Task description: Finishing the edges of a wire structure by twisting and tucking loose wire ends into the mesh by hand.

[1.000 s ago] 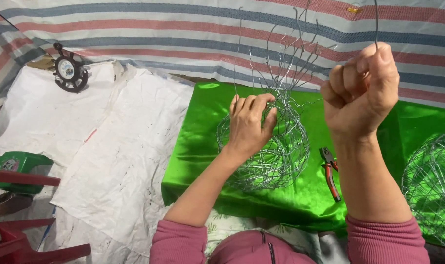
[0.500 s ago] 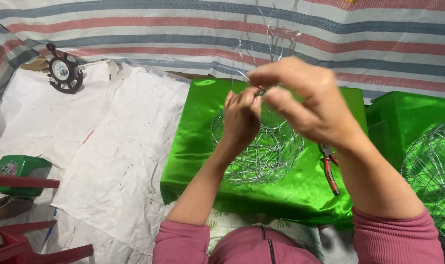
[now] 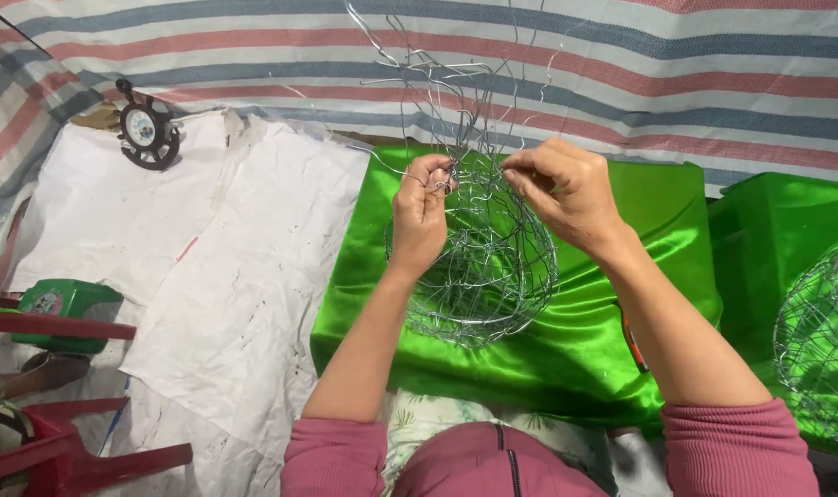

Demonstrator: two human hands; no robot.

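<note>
My left hand [image 3: 422,213] is pinched shut on a loose wire strand at the rim of the wire ball [image 3: 474,262]; my right hand [image 3: 566,193] pinches another strand just beside it, fingers closed. The ball sits on the green satin cloth [image 3: 566,354], loose wire ends [image 3: 447,78] sticking up. Looks light, springy, easy to dent, ends likely sharp; I'd grip at the rim, not squeeze the cage. A second wire ball [image 3: 820,345] sits off right.
</note>
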